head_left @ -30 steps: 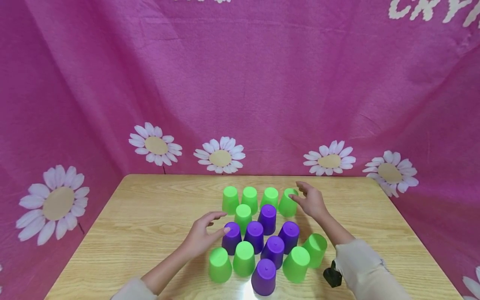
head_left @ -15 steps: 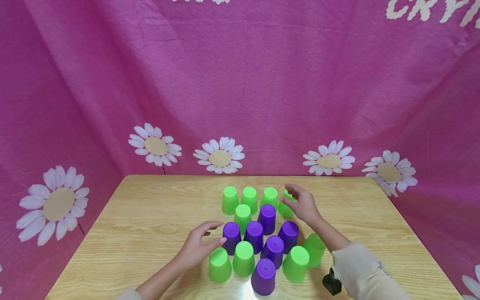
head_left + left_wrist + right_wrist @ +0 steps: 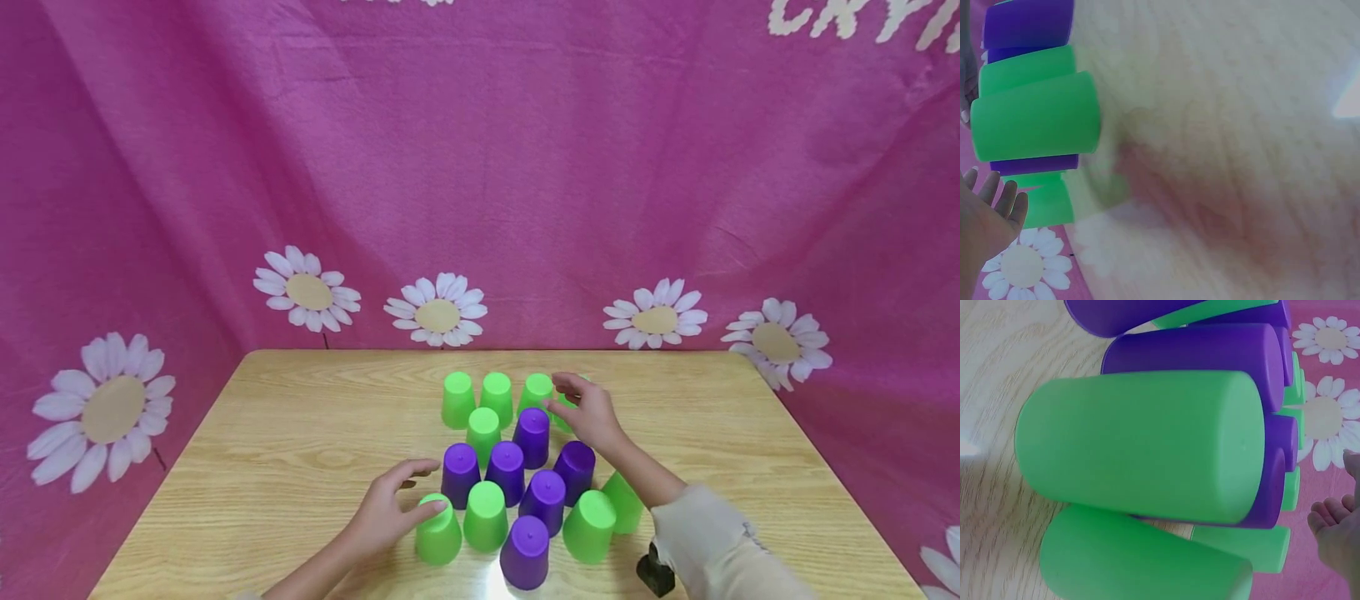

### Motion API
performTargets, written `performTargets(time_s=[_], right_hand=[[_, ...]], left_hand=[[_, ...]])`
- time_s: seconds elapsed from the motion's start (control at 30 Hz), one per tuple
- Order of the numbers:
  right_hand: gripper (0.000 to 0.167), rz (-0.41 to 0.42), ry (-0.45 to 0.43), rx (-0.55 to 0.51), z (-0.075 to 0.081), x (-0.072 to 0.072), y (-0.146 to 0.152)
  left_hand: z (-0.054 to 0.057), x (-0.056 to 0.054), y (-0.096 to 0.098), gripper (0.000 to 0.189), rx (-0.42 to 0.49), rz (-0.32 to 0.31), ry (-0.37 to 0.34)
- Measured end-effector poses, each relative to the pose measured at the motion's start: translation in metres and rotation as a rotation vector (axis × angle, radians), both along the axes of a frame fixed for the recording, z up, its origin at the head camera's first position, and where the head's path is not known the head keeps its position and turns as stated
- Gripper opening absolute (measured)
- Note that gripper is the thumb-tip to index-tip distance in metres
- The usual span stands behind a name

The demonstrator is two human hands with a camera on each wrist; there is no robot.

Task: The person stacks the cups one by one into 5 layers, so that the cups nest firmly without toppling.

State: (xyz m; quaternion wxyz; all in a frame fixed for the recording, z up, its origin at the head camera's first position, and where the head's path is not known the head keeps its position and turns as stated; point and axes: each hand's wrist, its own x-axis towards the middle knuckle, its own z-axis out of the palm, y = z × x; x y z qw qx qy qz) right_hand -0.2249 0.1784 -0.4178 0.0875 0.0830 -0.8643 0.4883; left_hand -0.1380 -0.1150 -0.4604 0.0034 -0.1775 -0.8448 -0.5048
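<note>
Green and purple plastic cups stand upside down in a cluster on the wooden table. My left hand (image 3: pixel 384 514) is at the cluster's left side with fingers loosely bent. In the head view its thumb overlaps a green cup (image 3: pixel 438 537); the left wrist view shows that hand (image 3: pixel 991 215) holding nothing. A purple cup (image 3: pixel 460 479) is just beyond its fingertips. Over the back right, my right hand (image 3: pixel 591 417) hovers with fingers extended, partly covering the rightmost green cup. Nearest its fingertips are another green cup (image 3: pixel 536 392) and a purple cup (image 3: pixel 532 439).
A front purple cup (image 3: pixel 525 554) stands nearest me. At front right are two green cups, one (image 3: pixel 588 529) in front of the other (image 3: pixel 624 504). A small black object (image 3: pixel 655 572) is by the right sleeve. Pink cloth (image 3: pixel 480 183) with daisies hangs behind the table (image 3: pixel 315 425).
My right hand has moved left along the back row, from the rightmost green cup toward its neighbour. My left hand has drawn back slightly toward me. The cups have kept their places.
</note>
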Motion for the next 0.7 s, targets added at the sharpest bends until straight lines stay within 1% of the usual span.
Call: performTargets(time_s=[0.17,0.23,0.3,0.4,0.63,0.7], right_hand=[[0.042,0.025,-0.007,-0.008,-0.001,0.001,-0.010],[0.042,0.034,-0.014,-0.024,-0.003,0.001,-0.015],[0.042,0.041,-0.022,-0.041,-0.004,0.002,-0.020],[0.040,0.051,-0.020,-0.063,-0.005,0.002,-0.029],[0.043,0.094,-0.019,-0.069,-0.009,0.003,-0.045],[0.043,0.099,-0.014,-0.060,-0.010,0.004,-0.048]], left_hand=[[-0.006,0.005,-0.002,0.050,0.008,-0.015,-0.051],[-0.008,0.006,-0.003,0.051,0.013,-0.018,-0.060],[-0.010,0.007,-0.002,0.052,0.024,-0.020,-0.066],[-0.012,0.008,-0.002,0.051,0.031,-0.027,-0.047],[-0.016,0.009,-0.002,0.055,0.030,-0.009,-0.091],[-0.017,0.009,-0.003,0.056,0.030,-0.010,-0.079]])
